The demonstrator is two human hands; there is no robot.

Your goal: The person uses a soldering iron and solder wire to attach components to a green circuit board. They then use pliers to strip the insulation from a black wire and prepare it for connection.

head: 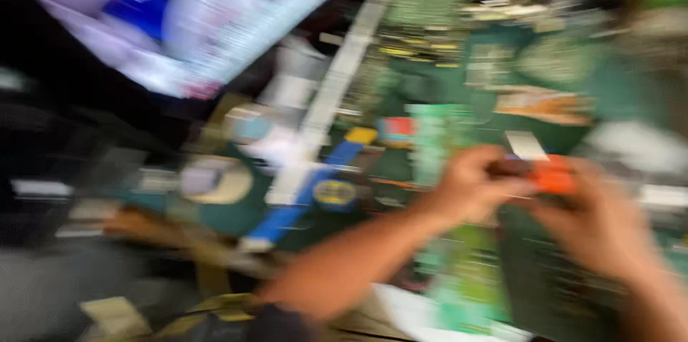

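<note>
Hands meet over the green bench mat [401,87], everything motion-smeared. Left hand [469,188] and right hand [602,227] both pinch a small orange tool [553,177] with a dark end, held between them. Step, as I judge it: working the tool's end, so a steady grip is needed next. Green circuit boards [466,277], flat and stiff, lie below my wrists; a blue-handled tool [315,184] rests left of them.

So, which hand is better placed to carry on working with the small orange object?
Probably the right hand. Its fingers seem to close on the orange object, while the left hand touches only its dark end. The picture is strongly blurred, so the exact grip is unclear.
</note>
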